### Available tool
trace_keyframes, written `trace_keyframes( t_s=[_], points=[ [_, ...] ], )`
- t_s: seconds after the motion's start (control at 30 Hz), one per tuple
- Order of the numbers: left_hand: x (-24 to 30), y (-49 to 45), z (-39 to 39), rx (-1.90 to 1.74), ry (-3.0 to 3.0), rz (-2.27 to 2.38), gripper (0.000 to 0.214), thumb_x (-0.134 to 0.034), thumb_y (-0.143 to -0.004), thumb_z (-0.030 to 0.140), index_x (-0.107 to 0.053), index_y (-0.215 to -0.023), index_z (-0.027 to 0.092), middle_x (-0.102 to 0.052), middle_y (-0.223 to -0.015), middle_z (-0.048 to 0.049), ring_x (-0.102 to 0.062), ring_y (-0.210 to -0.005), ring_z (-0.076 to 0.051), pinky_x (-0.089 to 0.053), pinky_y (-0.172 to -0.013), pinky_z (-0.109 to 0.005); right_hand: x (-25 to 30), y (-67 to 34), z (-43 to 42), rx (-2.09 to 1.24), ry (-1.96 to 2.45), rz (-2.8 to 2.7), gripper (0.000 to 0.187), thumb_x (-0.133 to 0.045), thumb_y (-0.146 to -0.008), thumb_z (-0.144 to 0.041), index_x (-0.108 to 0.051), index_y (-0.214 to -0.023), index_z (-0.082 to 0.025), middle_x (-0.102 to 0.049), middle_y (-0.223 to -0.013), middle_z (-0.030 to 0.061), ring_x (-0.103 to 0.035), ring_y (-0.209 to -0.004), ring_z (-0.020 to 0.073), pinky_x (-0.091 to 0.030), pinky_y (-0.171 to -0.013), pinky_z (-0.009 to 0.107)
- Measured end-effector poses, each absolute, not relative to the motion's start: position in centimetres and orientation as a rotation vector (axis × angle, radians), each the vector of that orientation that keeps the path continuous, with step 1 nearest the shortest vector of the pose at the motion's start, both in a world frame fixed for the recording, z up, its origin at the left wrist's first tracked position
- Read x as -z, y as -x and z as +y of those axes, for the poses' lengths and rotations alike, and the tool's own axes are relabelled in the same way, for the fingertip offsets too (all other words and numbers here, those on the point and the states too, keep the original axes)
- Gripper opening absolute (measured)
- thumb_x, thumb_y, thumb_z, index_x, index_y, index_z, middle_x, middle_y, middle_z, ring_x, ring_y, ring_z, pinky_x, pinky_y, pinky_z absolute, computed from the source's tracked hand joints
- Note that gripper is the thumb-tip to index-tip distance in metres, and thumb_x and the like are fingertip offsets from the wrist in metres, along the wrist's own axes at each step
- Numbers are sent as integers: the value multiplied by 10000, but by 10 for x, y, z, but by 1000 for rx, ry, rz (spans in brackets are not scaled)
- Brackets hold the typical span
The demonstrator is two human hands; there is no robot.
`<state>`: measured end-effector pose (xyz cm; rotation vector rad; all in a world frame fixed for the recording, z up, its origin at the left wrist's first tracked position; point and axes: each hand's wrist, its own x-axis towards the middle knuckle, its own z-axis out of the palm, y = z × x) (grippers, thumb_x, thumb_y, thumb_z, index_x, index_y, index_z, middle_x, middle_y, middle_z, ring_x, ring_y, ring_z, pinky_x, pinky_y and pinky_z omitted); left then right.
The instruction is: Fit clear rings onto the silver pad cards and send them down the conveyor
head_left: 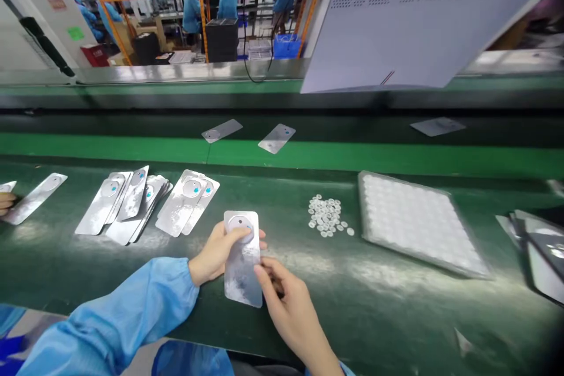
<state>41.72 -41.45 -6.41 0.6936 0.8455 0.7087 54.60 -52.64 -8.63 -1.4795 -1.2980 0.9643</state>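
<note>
My left hand (220, 249) grips a flat silvery rectangular panel (243, 276) above the green work surface, its thumb pressed on the round disc area at the panel's upper end. At the panel's right edge, the thumb and bent forefinger of my right hand (288, 299) close on it; its other fingers are curled and partly hidden. To the left lie several similar panels in overlapping piles, among them a pair (180, 202) and a larger heap (136, 205), with round discs and small blue marks. A pile of small clear rings (325, 214) lies to the right of my hands.
A clear-wrapped tray of white round pieces (414, 220) lies right of the rings. More panels (277, 138) rest on the bright green strip ahead. A co-worker's hand (6, 204) touches a panel at far left. A white hanging board (396, 29) juts in overhead.
</note>
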Motion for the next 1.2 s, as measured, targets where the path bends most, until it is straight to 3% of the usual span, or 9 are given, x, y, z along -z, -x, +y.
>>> trace_keyframes(
  t_s=[0.1,0.3,0.47,0.77,1.0,1.2],
  points=[
    [65,-416,-418,-656,-831,854,339,-811,-736,403,-724,-860,99,-735,-767,-96,-672,-653,-192,-541,-622,-277,77,-547,-525,-640,1522,-1238,260,-525,-1047,-379,-651,-1180,-195,-699,-855,31,-547,-504,111,-445,-456,219],
    [63,-415,-423,-706,-1108,877,274,-750,-800,375,-656,-739,125,-628,-699,-10,-527,-650,-117,-413,-608,-217,70,-546,-510,-161,1532,-1536,221,-510,-1056,-212,-680,-1196,-200,-721,-989,73,-695,-818,180,-565,-726,281],
    [69,-410,-423,-658,-1044,920,321,-763,-770,430,-725,-865,126,-689,-829,-43,-588,-790,-182,-457,-707,-267,75,-548,-503,-26,1565,-1640,211,-511,-1061,-174,-689,-1174,-180,-726,-977,70,-708,-818,170,-566,-796,276],
    [74,-404,-422,-599,-994,947,331,-654,-847,457,-791,-928,167,-740,-947,-53,-624,-950,-251,-486,-781,-294,72,-549,-504,-70,1661,-1632,200,-522,-1061,-239,-716,-1095,-202,-744,-948,66,-692,-745,155,-538,-667,261],
    [75,-403,-423,-593,-1040,865,340,-626,-897,461,-778,-905,157,-726,-881,-54,-621,-891,-237,-463,-730,-278,69,-549,-502,-48,1700,-1653,207,-494,-1055,-237,-695,-1021,-199,-733,-907,60,-674,-703,151,-504,-616,253],
    [73,-405,-425,-585,-976,893,371,-665,-874,501,-783,-939,156,-738,-930,-67,-630,-900,-242,-485,-775,-295,70,-547,-501,-11,1767,-1706,229,-454,-1070,-256,-663,-1000,-194,-708,-914,52,-634,-617,132,-456,-531,233]
  ],
)
